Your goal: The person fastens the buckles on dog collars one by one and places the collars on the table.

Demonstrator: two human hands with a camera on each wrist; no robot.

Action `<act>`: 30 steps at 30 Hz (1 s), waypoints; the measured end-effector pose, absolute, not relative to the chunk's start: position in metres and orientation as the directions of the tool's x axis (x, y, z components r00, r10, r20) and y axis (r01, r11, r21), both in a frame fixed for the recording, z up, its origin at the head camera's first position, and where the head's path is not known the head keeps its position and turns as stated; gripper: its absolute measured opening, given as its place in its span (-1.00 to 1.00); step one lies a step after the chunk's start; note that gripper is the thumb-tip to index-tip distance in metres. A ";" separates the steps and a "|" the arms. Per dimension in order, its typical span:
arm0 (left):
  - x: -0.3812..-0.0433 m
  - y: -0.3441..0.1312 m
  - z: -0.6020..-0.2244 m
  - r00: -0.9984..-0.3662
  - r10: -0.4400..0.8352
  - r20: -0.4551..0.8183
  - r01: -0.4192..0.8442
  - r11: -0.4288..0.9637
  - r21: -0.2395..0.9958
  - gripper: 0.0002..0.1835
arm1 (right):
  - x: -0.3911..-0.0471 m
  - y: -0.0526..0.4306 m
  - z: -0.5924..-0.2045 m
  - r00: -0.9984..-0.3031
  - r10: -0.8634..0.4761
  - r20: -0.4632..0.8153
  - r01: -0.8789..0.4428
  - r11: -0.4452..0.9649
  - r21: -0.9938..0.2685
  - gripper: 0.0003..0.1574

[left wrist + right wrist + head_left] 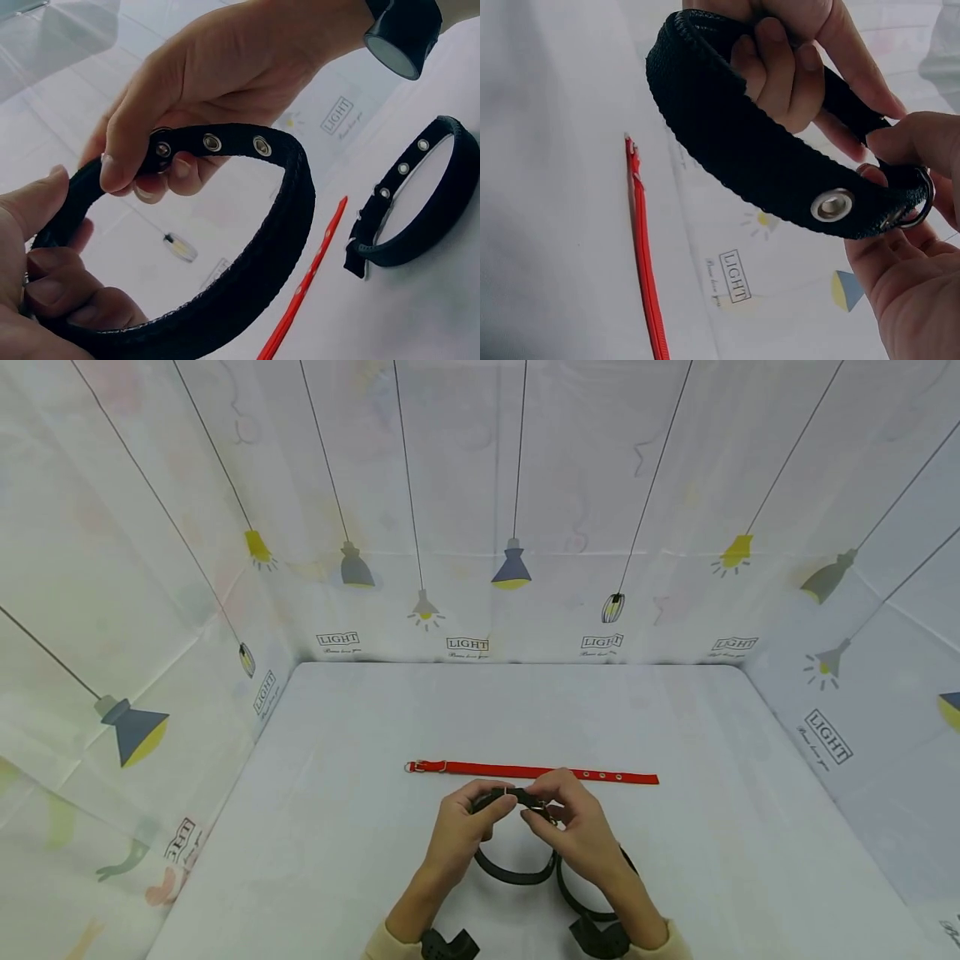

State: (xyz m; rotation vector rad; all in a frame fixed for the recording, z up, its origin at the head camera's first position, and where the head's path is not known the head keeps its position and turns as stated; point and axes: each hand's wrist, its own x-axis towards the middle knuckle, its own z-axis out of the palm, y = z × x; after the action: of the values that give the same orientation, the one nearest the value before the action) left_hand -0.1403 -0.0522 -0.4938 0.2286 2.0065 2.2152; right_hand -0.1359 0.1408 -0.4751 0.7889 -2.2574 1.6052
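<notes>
Both hands pinch a black collar (517, 877), a strap bent into a loop with silver-rimmed eyelets. My left hand (459, 827) grips its left side, thumb on top. Opposite, my right hand (581, 827) holds the strap between thumb and fingers, and a metal ring shows beside it in the right wrist view. The left wrist view has the right hand's fingers right at an eyelet. A second black collar (424, 217), buckled into a loop, lies on the table below the right forearm. Beyond the hands a red collar (487, 769) lies stretched out flat, buckle end left, eyelets right.
The white table (337, 718) is bounded at the back and sides by a hanging curtain (465, 485) printed with lamps. A black wrist device (450, 945) sits on the left wrist, another (600, 937) on the right.
</notes>
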 end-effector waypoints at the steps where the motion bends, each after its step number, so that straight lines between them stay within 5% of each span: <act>1: -0.140 -0.052 -0.494 -0.978 0.210 0.010 -0.011 -0.100 0.995 -0.65 | -0.136 0.140 -0.476 -0.813 -0.270 0.516 -0.577 0.251 -0.777 -0.54; 12: -0.138 -0.055 -0.502 -0.977 0.182 0.114 0.137 0.117 0.984 -0.74 | -0.139 0.139 -0.479 -0.838 -0.180 0.516 -0.539 0.418 -0.731 -0.59; 22: -0.133 -0.053 -0.513 -0.960 0.013 0.279 0.267 0.333 0.904 -0.69 | -0.140 0.139 -0.491 -0.908 -0.224 0.354 -0.416 0.589 -0.693 -0.46; 30: -0.131 -0.049 -0.535 -0.839 -0.053 0.541 0.337 0.731 0.594 -0.76 | -0.139 0.133 -0.517 -0.859 -0.179 0.479 -0.430 0.760 -0.487 -0.77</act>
State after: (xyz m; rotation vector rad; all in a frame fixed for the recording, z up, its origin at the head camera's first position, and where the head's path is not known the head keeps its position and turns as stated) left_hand -0.1314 -0.0491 -0.5346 0.3057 3.4137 1.3751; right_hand -0.1387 0.1333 -0.5169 0.4632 -2.5490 0.8463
